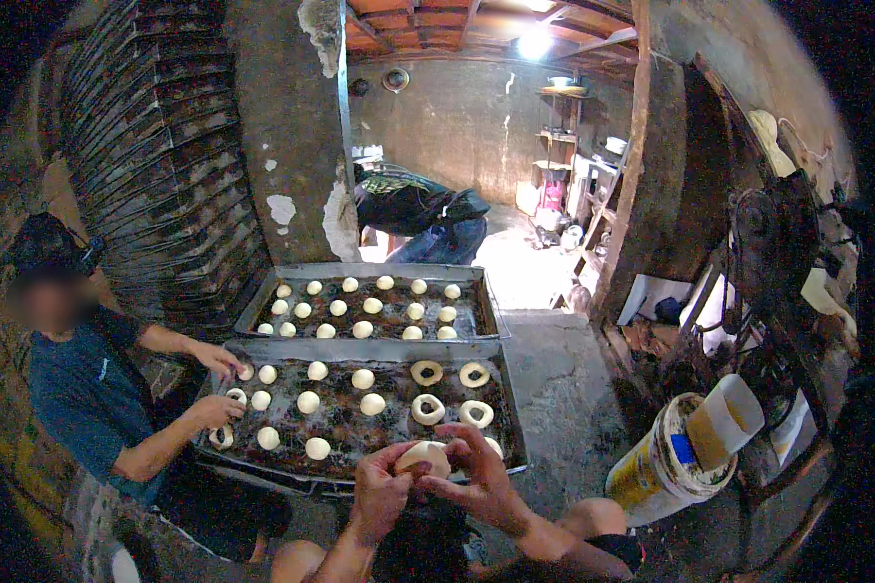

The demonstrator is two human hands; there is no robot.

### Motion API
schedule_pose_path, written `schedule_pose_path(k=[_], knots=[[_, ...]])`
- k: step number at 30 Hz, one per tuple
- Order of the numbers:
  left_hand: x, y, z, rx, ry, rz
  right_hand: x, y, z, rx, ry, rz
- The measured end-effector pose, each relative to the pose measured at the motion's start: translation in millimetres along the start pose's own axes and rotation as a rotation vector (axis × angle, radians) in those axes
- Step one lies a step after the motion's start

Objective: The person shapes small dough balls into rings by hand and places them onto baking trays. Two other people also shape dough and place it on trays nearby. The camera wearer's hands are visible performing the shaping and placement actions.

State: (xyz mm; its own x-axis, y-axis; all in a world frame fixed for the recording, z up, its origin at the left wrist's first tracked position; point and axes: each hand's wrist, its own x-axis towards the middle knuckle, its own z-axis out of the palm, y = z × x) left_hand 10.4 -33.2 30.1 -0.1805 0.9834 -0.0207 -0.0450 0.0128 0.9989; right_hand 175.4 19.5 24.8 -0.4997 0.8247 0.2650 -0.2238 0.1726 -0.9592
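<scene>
Close to my body, above the front edge of the near baking tray (292, 361), a pale piece of dough (424, 457) is held between both hands. My left hand (383, 488) pinches its left side with thumb and fingers. My right hand (486, 486) grips the right side, fingers curled over the top. An opening seems to show in the dough, partly covered by my fingers. Just beyond my hands lie several dough rings (428, 409) on the tray's right side. Round dough balls (308, 402) sit in loose rows over its middle and left.
Behind it, a second tray (360, 268) carries several dough balls. At the left, a co-worker's hands (214, 410) touch dough on the near tray. A white and yellow bucket (651, 466) stands at the right. Stacked dark trays (156, 126) rise at the back left. Another person (423, 214) bends over beyond the doorway.
</scene>
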Motion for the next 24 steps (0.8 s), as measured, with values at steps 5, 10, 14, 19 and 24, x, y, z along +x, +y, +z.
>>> schedule_pose_path(k=[5,10,14,19,24], knots=[[-8,3,15,-0.269,-0.026,0.070,-27,-8,5,0.004,0.156,-0.002],[-10,-5,11,-0.020,-0.250,0.095,-10,1,-16,-0.544,0.226,-0.266],[-3,-14,2,0.113,-0.130,0.141,-3,12,-15,-0.653,0.107,-0.165],[4,-20,-12,0.210,0.136,0.328,-23,-14,13,0.210,-0.077,0.048],[-16,6,-18,-0.651,-0.013,0.178,0,-55,21,0.359,-0.261,0.246]])
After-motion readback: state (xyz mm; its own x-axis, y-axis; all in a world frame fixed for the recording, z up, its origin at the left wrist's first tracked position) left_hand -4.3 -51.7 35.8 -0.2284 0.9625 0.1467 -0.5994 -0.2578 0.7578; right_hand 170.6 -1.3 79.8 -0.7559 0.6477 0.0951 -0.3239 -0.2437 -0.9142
